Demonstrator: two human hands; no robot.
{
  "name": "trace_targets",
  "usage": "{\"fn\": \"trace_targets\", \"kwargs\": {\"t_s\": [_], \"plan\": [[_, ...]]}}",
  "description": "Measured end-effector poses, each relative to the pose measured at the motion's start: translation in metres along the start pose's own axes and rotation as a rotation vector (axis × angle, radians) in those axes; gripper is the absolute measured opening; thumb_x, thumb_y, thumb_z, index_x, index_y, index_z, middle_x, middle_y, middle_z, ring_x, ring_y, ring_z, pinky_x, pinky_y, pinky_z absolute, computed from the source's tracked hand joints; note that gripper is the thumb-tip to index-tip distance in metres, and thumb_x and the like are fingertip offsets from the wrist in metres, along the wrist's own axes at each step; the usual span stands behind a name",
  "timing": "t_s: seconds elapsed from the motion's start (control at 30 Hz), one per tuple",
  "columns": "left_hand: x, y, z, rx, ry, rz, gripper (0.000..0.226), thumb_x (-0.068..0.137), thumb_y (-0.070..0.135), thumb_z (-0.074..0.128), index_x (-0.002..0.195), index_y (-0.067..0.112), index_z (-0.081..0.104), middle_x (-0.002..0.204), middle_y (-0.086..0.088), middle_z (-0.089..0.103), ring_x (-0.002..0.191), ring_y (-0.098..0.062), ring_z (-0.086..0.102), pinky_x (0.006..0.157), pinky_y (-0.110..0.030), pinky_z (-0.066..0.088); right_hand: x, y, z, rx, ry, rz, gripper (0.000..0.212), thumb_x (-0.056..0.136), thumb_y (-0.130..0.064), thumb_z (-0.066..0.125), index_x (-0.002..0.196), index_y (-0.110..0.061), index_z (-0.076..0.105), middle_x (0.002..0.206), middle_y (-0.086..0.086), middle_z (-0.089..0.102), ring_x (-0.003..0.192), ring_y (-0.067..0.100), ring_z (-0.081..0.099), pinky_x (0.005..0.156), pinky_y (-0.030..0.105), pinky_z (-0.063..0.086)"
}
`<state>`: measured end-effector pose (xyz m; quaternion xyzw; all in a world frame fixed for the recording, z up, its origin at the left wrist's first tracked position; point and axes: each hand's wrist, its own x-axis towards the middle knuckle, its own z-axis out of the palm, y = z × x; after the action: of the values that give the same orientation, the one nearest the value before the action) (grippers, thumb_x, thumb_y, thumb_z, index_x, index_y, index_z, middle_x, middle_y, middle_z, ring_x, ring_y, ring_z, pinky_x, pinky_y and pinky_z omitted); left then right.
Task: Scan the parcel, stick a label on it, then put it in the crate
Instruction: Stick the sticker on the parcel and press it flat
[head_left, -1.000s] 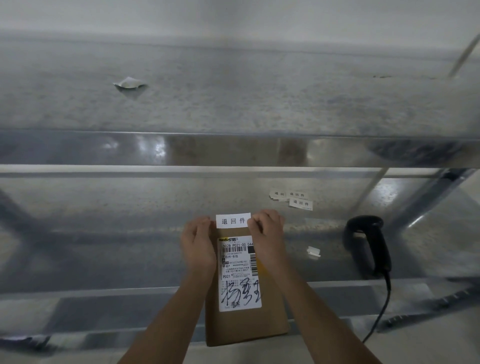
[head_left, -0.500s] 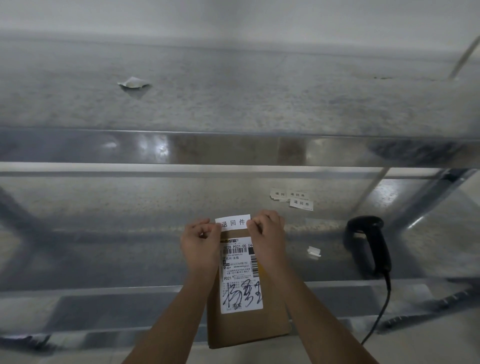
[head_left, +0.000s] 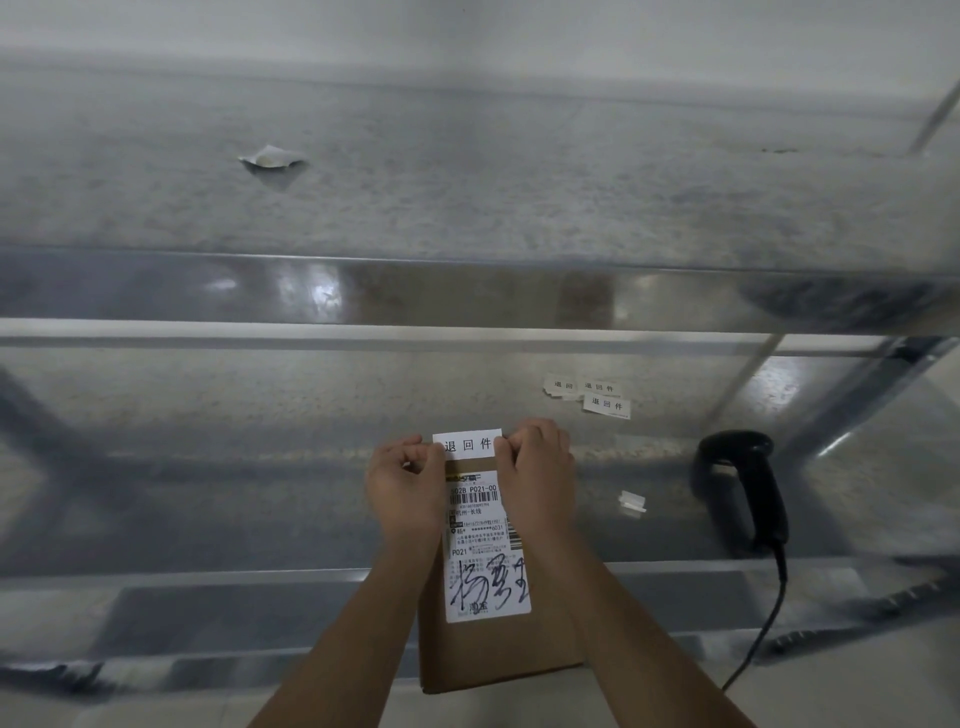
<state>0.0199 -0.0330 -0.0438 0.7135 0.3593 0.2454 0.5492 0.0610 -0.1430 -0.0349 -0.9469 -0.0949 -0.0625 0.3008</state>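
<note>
Fingers (head_left: 435, 453) of the left hand (head_left: 402, 491) pinch the left end of the label (head_left: 467, 445); the right hand (head_left: 540, 478) pinches the right end, curled fingertips clamped on the paper. Label is stretched flat between both hands, over the far end of the parcel (head_left: 483, 654), at its 12 o'clock edge. Whether the label touches the cardboard yet cannot be told.

Progress, as judged: the scanner (head_left: 743, 493) lies on the worktop (head_left: 208, 499) at 3 o'clock of the parcel, apart from both hands, so the scan step is probably done. Sticking is in hand, not finished. Pressing the label down and moving the parcel to the crate remain. No crate in view.

Materials and shapes:
- Parcel: flat brown cardboard box, rectangular, matte, long axis toward the person. A white shipping sheet (head_left: 485, 551) with barcode and dark handwriting covers much of its top.
- Label: small white paper rectangle, three printed black characters.
- Worktop: shiny metal, smooth, reflective, hazy glare.
- Scanner: black plastic, pistol-shaped, dark cable trailing toward 5 o'clock.
- Spare labels (head_left: 592, 395): same white slips, loose cluster at 1 o'clock of the parcel.
- Small white scrap (head_left: 632, 503) lies between parcel and scanner.
- Crumpled pale scrap (head_left: 271, 158) lies on the upper shelf, 11 o'clock.
</note>
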Motion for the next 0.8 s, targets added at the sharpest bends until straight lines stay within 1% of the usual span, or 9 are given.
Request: {"fn": "trace_targets", "kwargs": {"t_s": [0.07,0.17,0.23,0.3,0.43,0.53,0.6,0.7,0.8], "plan": [[-0.0001,0.0000,0.0000,0.001,-0.004,-0.002,0.020,0.076,0.017,0.064,0.058,0.008,0.062,0.093,0.004,0.068,0.091,-0.010,0.063,0.086,-0.039,0.053,0.0002,-0.0007,0.0010,-0.024,0.014,0.007,0.023,0.096,-0.031,0.045,0.084,-0.014,0.054,0.108,-0.001,0.052,0.104,0.015,0.043,0.089,0.030,0.037],[-0.0004,0.0023,0.0007,0.003,-0.006,-0.013,0.017,0.075,0.018,0.064,0.061,0.009,0.064,0.080,0.010,0.066,0.089,-0.013,0.065,0.085,-0.040,0.054,0.0002,-0.0011,0.0018,-0.055,0.021,0.009,0.024,0.096,-0.032,0.043,0.085,-0.014,0.054,0.106,-0.001,0.052,0.102,0.016,0.043,0.088,0.030,0.038],[-0.0013,0.0051,0.0011,0.006,0.000,-0.021,0.014,0.076,0.016,0.065,0.066,0.006,0.065,0.080,0.018,0.059,0.090,-0.013,0.064,0.085,-0.039,0.053,-0.0001,-0.0014,0.0015,-0.064,0.027,0.009,0.023,0.096,-0.032,0.043,0.081,-0.016,0.050,0.103,0.000,0.052,0.100,0.016,0.044,0.088,0.031,0.039],[-0.0018,0.0051,0.0013,0.003,-0.008,-0.022,0.013,0.076,0.016,0.065,0.066,0.007,0.065,0.081,0.019,0.058,0.086,-0.012,0.064,0.084,-0.041,0.055,-0.0004,-0.0017,0.0017,-0.061,0.032,0.011,0.022,0.095,-0.032,0.044,0.081,-0.016,0.049,0.102,-0.001,0.052,0.099,0.015,0.044,0.087,0.031,0.041],[-0.0013,0.0013,0.0022,-0.003,-0.025,-0.044,0.013,0.074,0.022,0.064,0.065,0.012,0.064,0.085,0.011,0.068,0.083,-0.013,0.066,0.079,-0.044,0.057,-0.0012,-0.0015,0.0022,-0.059,0.040,0.008,0.022,0.095,-0.031,0.044,0.084,-0.014,0.053,0.102,-0.001,0.051,0.099,0.015,0.044,0.087,0.033,0.042],[-0.0019,0.0022,0.0012,0.004,-0.021,-0.039,0.013,0.074,0.020,0.064,0.066,0.010,0.064,0.096,0.005,0.069,0.084,-0.013,0.066,0.078,-0.041,0.057,-0.0018,-0.0014,0.0018,-0.066,0.038,0.002,0.022,0.095,-0.030,0.044,0.086,-0.013,0.054,0.103,-0.001,0.052,0.100,0.016,0.044,0.088,0.032,0.041],[-0.0020,0.0025,0.0010,0.003,-0.025,-0.035,0.013,0.077,0.019,0.064,0.068,0.009,0.064,0.098,0.005,0.068,0.084,-0.014,0.066,0.078,-0.039,0.057,-0.0022,-0.0014,0.0017,-0.076,0.036,0.006,0.022,0.095,-0.031,0.044,0.087,-0.013,0.055,0.104,0.000,0.052,0.100,0.015,0.044,0.088,0.032,0.041],[-0.0016,0.0028,0.0018,0.006,-0.024,-0.026,0.014,0.077,0.020,0.064,0.067,0.011,0.064,0.091,0.005,0.069,0.082,-0.012,0.066,0.079,-0.039,0.057,-0.0029,-0.0017,0.0012,-0.079,0.037,0.009,0.022,0.095,-0.031,0.044,0.088,-0.013,0.055,0.104,0.000,0.051,0.100,0.015,0.044,0.089,0.032,0.041],[-0.0036,0.0069,0.0021,0.007,-0.001,-0.026,0.009,0.078,0.016,0.064,0.072,0.009,0.065,0.076,0.016,0.062,0.080,-0.009,0.064,0.082,-0.039,0.056,-0.0035,-0.0021,0.0006,-0.081,0.038,0.010,0.022,0.095,-0.031,0.044,0.089,-0.013,0.055,0.105,0.000,0.051,0.100,0.015,0.044,0.089,0.032,0.041]]}}
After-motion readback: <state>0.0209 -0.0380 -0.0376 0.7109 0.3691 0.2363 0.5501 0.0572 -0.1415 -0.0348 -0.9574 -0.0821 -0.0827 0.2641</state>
